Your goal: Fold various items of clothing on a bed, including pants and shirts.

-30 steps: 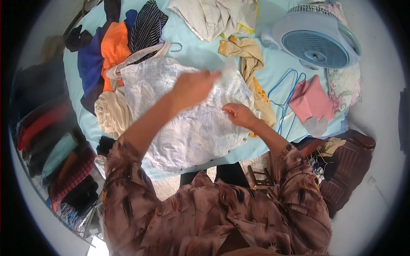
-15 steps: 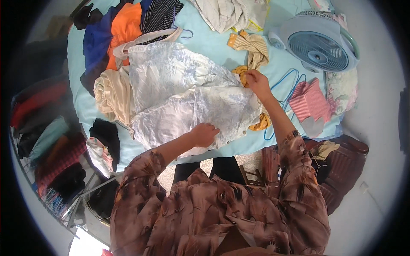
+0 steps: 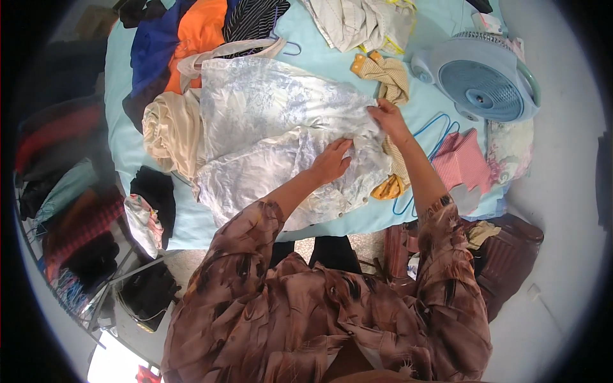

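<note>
A white and pale blue patterned garment with buttons [image 3: 255, 96] lies spread and creased across the bed. My right hand [image 3: 388, 120] pinches its far right corner between thumb and fingers. My left hand [image 3: 332, 161] rests on the cloth closer to me, thumb apart from the fingers. Partly under the garment's right side is a mustard and striped knitted piece [image 3: 391, 83], with a mustard end [image 3: 388, 187] showing nearer me. Beside my right forearm lie a blue hanger [image 3: 440, 127] and a pink striped garment [image 3: 458, 156].
A blue-grey fan [image 3: 482, 83] stands at the far right of the bed [image 3: 306, 48]. Cream cloth [image 3: 169, 131] and orange cloth [image 3: 198, 32] lie left, beige clothing [image 3: 348, 25] at the back. A clothes rack [image 3: 121, 277] is at left, a dark red chair [image 3: 511, 255] at right.
My left hand has slid away from me and rightward over the garment. At my right hand, the garment's edge now covers a mustard part that showed before. The view has shifted slightly.
</note>
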